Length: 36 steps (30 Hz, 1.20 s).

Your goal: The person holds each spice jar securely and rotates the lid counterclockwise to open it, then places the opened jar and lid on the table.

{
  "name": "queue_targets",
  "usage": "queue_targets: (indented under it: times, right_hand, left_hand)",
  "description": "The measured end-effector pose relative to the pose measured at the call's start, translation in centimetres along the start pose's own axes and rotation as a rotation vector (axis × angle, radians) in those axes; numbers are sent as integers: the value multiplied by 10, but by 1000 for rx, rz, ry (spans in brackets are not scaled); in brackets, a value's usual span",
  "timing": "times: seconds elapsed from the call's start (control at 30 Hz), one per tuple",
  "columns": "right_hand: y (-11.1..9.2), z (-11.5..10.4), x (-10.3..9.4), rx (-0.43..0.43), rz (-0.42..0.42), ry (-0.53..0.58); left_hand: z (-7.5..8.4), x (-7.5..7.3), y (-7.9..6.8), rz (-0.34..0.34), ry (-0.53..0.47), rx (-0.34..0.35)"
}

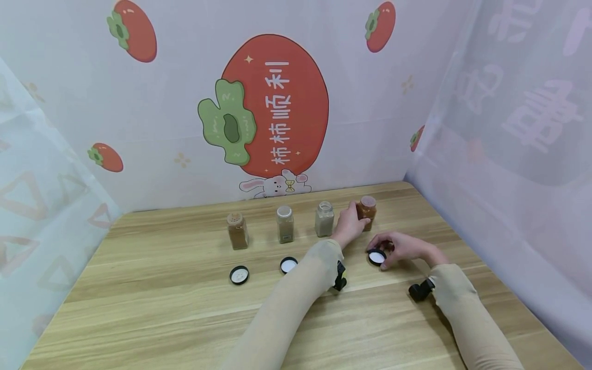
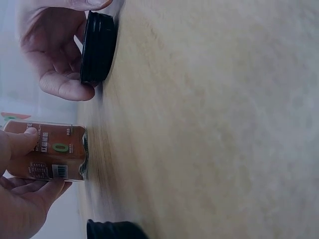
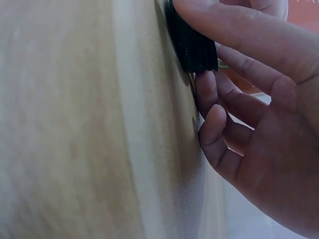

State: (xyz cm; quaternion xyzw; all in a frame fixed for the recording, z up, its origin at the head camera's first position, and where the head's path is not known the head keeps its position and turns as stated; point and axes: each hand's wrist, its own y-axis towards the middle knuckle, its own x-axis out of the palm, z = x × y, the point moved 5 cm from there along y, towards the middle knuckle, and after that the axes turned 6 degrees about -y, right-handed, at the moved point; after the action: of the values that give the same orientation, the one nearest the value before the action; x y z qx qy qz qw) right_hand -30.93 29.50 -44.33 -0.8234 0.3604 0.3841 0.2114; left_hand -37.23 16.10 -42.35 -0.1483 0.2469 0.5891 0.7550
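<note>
My left hand (image 1: 349, 225) grips a glass spice jar (image 1: 368, 209) of reddish-brown powder, upright at the back right of the wooden table. A pale perforated top shows on this jar, and its printed label (image 2: 56, 149) is visible in the left wrist view. Nearer the front, my right hand (image 1: 403, 246) pinches a round black lid (image 1: 376, 257) between thumb and fingers. The lid's white inside faces up. From the right wrist view, the black lid (image 3: 192, 42) appears at the tabletop, with the right hand's fingers (image 3: 212, 127) curled about it.
Left of the gripped jar stand three more spice jars: one of greyish powder (image 1: 325, 221), one greenish-tan (image 1: 285, 226) and one brown (image 1: 238, 234). Two black lids lie white side up, one at the left (image 1: 239, 275), another (image 1: 289, 264) beside my left forearm. A printed cloth (image 1: 176, 103) hangs behind.
</note>
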Motion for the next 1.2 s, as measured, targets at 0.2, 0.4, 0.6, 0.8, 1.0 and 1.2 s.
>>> queue_targets:
  times: [0.2, 0.4, 0.6, 0.8, 1.0, 1.2]
  right_hand:
    - [0, -7, -2, -1, -22, 0]
    - [0, -8, -2, -10, -38, 17]
    - [2, -6, -2, 0, -50, 44]
    - [4, -7, -5, -6, -33, 63]
    - [-2, -10, -9, 27, -3, 91]
    - [-13, -12, -17, 154, 59, 18]
  left_hand:
    - [0, 0, 1, 12, -3, -3]
    - [-1, -1, 1, 21, -8, -13]
    - [-1, -3, 1, 30, -6, -25]
    - [0, -7, -3, 37, 8, -48]
    - [10, -13, -17, 60, 38, -83]
    - [21, -24, -38, 59, 9, -57]
